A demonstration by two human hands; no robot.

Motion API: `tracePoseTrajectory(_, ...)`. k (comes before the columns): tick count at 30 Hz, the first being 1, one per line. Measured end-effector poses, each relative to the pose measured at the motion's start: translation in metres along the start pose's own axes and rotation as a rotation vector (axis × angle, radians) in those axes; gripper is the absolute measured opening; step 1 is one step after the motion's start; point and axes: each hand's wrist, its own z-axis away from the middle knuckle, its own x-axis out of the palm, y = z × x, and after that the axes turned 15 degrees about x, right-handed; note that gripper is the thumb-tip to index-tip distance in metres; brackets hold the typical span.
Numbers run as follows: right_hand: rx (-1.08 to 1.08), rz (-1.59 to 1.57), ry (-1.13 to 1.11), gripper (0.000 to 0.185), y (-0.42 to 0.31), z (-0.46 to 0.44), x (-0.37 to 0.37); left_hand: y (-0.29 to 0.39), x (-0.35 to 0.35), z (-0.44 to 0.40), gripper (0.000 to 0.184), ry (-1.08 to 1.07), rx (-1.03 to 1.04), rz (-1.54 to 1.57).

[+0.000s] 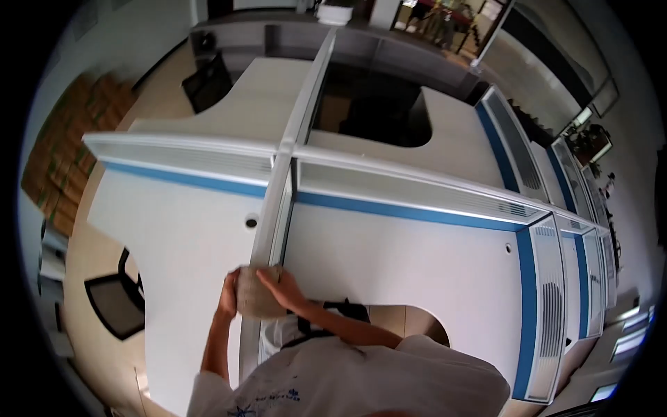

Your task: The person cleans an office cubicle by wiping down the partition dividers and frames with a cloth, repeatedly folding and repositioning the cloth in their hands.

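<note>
A folded beige cloth lies over the top rail of the white desk partition, at its near end. My left hand grips the left edge of the cloth, with its fingers partly hidden. On the opposite side, my right hand is closed on the upper right edge, thumb side toward the cloth. Both hands are close together, one on each side of the rail. The underside of the cloth is out of sight.
White desks with blue-striped low partitions spread around me. A mesh chair stands at left, another chair farther back. Brown stacked material leans near the left wall. A white pot sits on the far counter.
</note>
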Motion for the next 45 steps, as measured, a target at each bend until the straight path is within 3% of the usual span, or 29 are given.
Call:
tracePoseTrajectory(2, -0.024, 0.044, 0.007, 0.064, -0.001, 0.0, 0.0, -0.001, 0.003, 0.002, 0.058, 0.015, 0.067, -0.017)
tracePoseTrajectory(8, -0.046, 0.049, 0.007, 0.063, 0.007, -0.002, 0.003, 0.001, 0.005, 0.001, 0.056, 0.045, 0.01, 0.005)
tracePoseTrajectory(13, 0.032, 0.009, -0.063, 0.063, 0.016, -0.01, 0.001, -0.003, 0.008, 0.005, 0.054, 0.109, 0.057, 0.067)
tracePoseTrajectory(18, 0.074, -0.067, -0.058, 0.06, 0.027, -0.003, 0.006, 0.013, 0.013, 0.014, 0.051, 0.085, 0.187, -0.308)
tracePoseTrajectory(23, -0.002, 0.024, 0.106, 0.064, 0.008, -0.028, -0.003, 0.025, 0.018, -0.026, 0.051, 0.041, 0.322, -0.513)
tracePoseTrajectory(30, -0.047, -0.053, 0.272, 0.071, -0.049, -0.104, -0.048, 0.051, 0.057, -0.139, 0.055, -0.016, 0.332, -0.456)
tracePoseTrajectory(33, -0.027, -0.07, 0.264, 0.073, -0.045, -0.11, -0.047, 0.039, 0.056, -0.136, 0.054, 0.012, 0.415, -0.308)
tracePoseTrajectory(43, 0.02, -0.218, 0.099, 0.067, -0.003, -0.045, -0.02, 0.026, 0.04, -0.071, 0.045, 0.078, 0.468, -0.476)
tracePoseTrajectory(45, -0.02, -0.139, 0.177, 0.064, -0.009, -0.055, -0.019, 0.029, 0.036, -0.083, 0.045, 0.03, 0.448, -0.52)
